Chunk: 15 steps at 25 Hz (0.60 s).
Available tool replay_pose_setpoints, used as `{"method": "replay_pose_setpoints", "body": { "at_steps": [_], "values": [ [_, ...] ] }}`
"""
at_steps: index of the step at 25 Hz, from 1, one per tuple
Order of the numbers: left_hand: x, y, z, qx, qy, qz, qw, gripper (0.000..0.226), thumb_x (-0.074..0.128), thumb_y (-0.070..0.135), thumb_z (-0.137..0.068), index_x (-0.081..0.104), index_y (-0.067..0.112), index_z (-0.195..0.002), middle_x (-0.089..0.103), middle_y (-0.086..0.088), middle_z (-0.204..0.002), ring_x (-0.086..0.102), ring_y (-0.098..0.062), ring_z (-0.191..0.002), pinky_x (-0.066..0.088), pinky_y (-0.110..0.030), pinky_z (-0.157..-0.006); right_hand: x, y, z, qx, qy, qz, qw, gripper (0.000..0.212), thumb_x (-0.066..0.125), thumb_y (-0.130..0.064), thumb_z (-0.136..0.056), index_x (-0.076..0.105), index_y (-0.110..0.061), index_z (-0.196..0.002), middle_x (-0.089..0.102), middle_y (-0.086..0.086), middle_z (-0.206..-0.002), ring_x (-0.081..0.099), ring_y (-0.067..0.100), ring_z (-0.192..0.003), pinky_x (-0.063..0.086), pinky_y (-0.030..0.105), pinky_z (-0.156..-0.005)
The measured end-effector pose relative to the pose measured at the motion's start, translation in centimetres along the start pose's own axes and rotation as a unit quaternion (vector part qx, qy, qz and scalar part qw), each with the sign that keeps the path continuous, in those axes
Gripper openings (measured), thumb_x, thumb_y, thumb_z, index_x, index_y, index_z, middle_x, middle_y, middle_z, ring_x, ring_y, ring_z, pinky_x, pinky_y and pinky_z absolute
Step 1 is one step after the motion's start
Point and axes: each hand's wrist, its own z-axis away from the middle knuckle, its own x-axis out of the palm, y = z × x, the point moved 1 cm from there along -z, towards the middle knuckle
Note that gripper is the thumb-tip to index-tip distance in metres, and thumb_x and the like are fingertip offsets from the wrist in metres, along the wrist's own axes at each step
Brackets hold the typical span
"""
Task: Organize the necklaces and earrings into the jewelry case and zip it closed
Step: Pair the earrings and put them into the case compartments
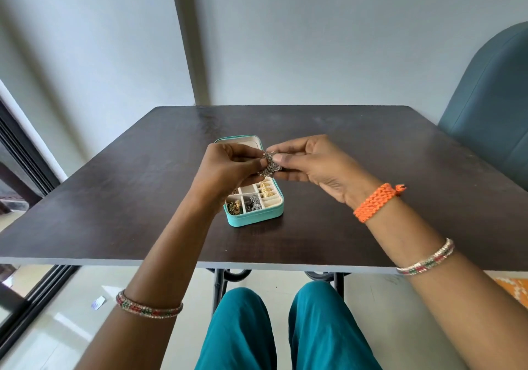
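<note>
A small teal jewelry case [257,219] lies open on the dark table, its lid [238,140] flat behind it and partly hidden by my hands. Cream compartments hold gold earrings [265,189], silver earrings [253,201] and a mixed gold piece [235,207]. Above the case, my left hand [228,167] and my right hand [311,164] both pinch a silver filigree earring [270,165] between fingertips. No necklace shows on the table.
The dark wooden table [114,207] has its near edge just before my knees. A teal upholstered chair [491,118] stands at the right side. A sliding glass door frame [25,155] runs along the left.
</note>
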Motion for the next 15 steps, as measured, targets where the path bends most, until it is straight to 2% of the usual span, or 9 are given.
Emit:
{"method": "replay_pose_setpoints", "body": {
  "at_steps": [3,5,7,9,11,13,15],
  "values": [
    [-1.0,-0.8,-1.2,-0.010,0.026,-0.082,0.996,0.010,0.075,0.005,-0.076,0.071,0.006,-0.085,0.072,-0.008,-0.074,0.069,-0.013,-0.061,0.058,-0.022,-0.057,1.3,0.5,-2.4,-0.016,0.014,0.124,0.992,0.019,0.066,0.002,-0.083,0.068,0.003,-0.102,0.070,0.012,-0.088,0.066,0.008,-0.068,0.057,0.018,-0.059],
    [-1.7,-1.9,-2.4,-0.012,0.049,-0.158,0.986,0.010,0.081,0.015,-0.071,0.072,0.018,-0.075,0.073,-0.009,-0.079,0.072,-0.021,-0.074,0.060,-0.035,-0.069,1.9,1.1,-3.9,-0.025,0.019,0.205,0.978,0.015,0.068,-0.001,-0.082,0.070,0.001,-0.097,0.070,0.008,-0.082,0.062,0.006,-0.065,0.051,0.011,-0.053],
    [-1.9,-3.2,-3.5,-0.022,0.082,-0.206,0.975,0.014,0.085,0.026,-0.065,0.071,0.026,-0.065,0.074,-0.003,-0.077,0.071,-0.024,-0.078,0.058,-0.043,-0.077,2.0,2.1,-5.1,-0.039,0.040,0.235,0.970,0.012,0.069,-0.001,-0.081,0.072,-0.001,-0.093,0.067,0.000,-0.074,0.059,0.004,-0.063,0.045,0.009,-0.054],
    [-1.7,-4.4,-4.2,-0.029,0.110,-0.228,0.967,0.013,0.082,0.034,-0.061,0.070,0.029,-0.063,0.073,0.002,-0.076,0.069,-0.022,-0.081,0.053,-0.046,-0.084,1.8,3.0,-5.5,-0.051,0.061,0.225,0.971,0.008,0.069,0.000,-0.081,0.072,-0.007,-0.085,0.066,-0.002,-0.071,0.059,0.005,-0.065,0.047,0.011,-0.056],
    [-1.3,-5.1,-4.4,-0.029,0.137,-0.276,0.951,0.015,0.078,0.039,-0.068,0.068,0.028,-0.066,0.072,0.005,-0.081,0.064,-0.020,-0.091,0.042,-0.040,-0.090,1.4,3.5,-5.7,-0.059,0.073,0.212,0.973,0.014,0.068,0.000,-0.082,0.071,-0.013,-0.081,0.067,-0.001,-0.071,0.062,0.009,-0.067,0.055,0.019,-0.062],
    [-1.3,-5.5,-4.3,-0.023,0.165,-0.315,0.934,0.014,0.075,0.041,-0.073,0.068,0.030,-0.072,0.069,0.004,-0.088,0.054,-0.022,-0.102,0.027,-0.035,-0.083,0.9,3.7,-5.8,-0.060,0.081,0.208,0.973,0.017,0.068,0.001,-0.082,0.070,-0.016,-0.081,0.068,0.002,-0.072,0.065,0.012,-0.065,0.059,0.029,-0.069],
    [-1.7,-5.6,-4.2,-0.022,0.173,-0.315,0.933,0.013,0.075,0.041,-0.074,0.070,0.029,-0.076,0.069,0.004,-0.089,0.052,-0.022,-0.104,0.022,-0.036,-0.079,0.6,3.5,-5.8,-0.063,0.080,0.206,0.973,0.019,0.068,0.001,-0.081,0.070,-0.018,-0.080,0.069,0.005,-0.073,0.065,0.012,-0.062,0.060,0.033,-0.071]
  ]
}}
